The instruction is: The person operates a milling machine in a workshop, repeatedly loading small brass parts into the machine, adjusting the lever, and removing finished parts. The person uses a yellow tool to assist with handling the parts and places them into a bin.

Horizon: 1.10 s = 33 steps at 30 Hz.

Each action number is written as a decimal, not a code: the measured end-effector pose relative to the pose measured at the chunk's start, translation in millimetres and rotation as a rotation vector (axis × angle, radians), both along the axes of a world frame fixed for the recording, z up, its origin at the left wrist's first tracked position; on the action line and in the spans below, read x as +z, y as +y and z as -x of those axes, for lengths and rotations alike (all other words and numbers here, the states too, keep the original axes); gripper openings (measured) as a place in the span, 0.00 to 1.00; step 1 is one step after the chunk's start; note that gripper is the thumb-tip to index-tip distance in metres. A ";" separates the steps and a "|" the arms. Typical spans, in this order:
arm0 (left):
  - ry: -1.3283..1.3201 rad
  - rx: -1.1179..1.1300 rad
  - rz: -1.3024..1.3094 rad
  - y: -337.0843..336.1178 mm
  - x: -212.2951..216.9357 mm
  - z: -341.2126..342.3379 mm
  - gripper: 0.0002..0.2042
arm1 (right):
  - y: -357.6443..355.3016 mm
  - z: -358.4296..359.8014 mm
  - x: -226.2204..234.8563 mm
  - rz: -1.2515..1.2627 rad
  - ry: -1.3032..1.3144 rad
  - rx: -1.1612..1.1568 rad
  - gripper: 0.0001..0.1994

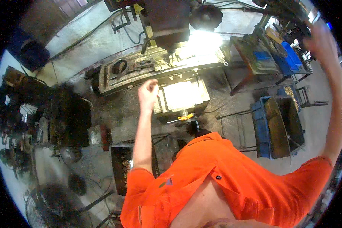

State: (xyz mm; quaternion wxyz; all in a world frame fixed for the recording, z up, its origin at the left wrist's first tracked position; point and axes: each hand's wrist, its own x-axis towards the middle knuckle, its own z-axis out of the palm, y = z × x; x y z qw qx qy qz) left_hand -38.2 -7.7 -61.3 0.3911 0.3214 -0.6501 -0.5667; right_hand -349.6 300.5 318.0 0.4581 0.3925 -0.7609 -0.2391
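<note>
My left hand (147, 93) is held out in front of me, beside the left edge of a brightly lit knee block (182, 95) of a milling machine. Its fingers curl in toward the thumb; whatever they may hold is hidden. Far to the right, my right hand (323, 43) is raised near dark machine parts and smeared by motion, so its fingers cannot be read. Behind my left hand runs the long machine table (114, 81), with a clamped fixture (165, 64) under the lamp glare. A yellow-handled screwdriver (185, 117) lies at the block's front.
At right stand a metal bench (250, 57), blue trays (290, 55) and a blue bin (264, 125) on a stand. A dark tray of metal parts (121, 167) sits below my left forearm. A fan (49, 201) is at lower left. The machine head (167, 22) hangs overhead.
</note>
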 end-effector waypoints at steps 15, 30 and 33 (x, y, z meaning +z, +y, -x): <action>-0.770 -0.212 0.141 113.2 -146.7 -53.9 0.11 | 46.9 -23.2 -271.7 0.497 -1.397 0.189 0.27; -1.151 -0.421 -0.249 171.8 -241.2 -77.2 0.16 | 44.9 -24.0 -271.4 0.721 -1.937 0.243 0.31; -1.160 -0.380 -0.310 174.7 -224.1 -66.0 0.15 | 41.9 -20.1 -296.7 0.708 -1.719 0.344 0.31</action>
